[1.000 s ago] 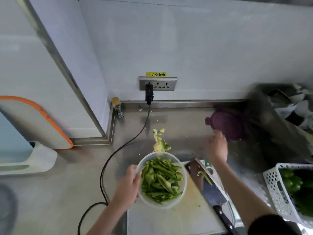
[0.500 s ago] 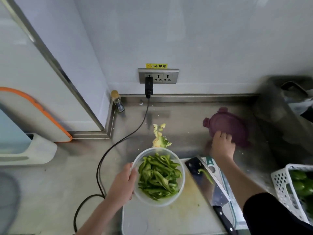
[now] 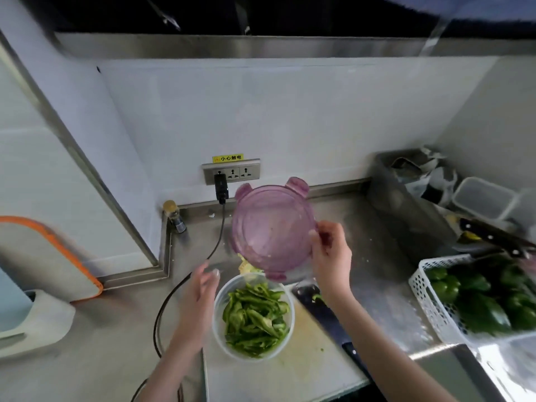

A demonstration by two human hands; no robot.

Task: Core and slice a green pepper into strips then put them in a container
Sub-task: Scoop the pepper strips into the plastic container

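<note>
- Board [image 3: 290,372] lies nearest, on the steel surface [image 3: 95,343]; its near end runs out of view.
- Container [image 3: 254,316] stands upright on the board's far left part, mouth up, filled with green strips [image 3: 255,317]. Strips lie jumbled, most long axes running roughly near-to-far.
- Knife [image 3: 327,317] lies flat on the board just right of the container, long axis diagonal: blade far-left, handle near-right. The right forearm crosses over it.
- Left hand [image 3: 200,288] hovers just left of the container rim, fingers straight and relaxed, holding nothing; blurred, contact with the rim cannot be told.
- Right hand [image 3: 330,256] pinches the right edge of the purple lid [image 3: 272,230], thumb on the near face. Lid is held in the air above and behind the container, tilted, flat face toward the camera; it hides most of the scraps [image 3: 246,266] behind the container.
- Black cord [image 3: 185,282] loops left of the hand, up to the socket [image 3: 231,174] on the wall.
- Small bottle [image 3: 175,216] stands in the corner.
- Right: white basket [image 3: 435,303] of whole peppers [image 3: 478,300]; grey bin [image 3: 406,210] behind it.
</note>
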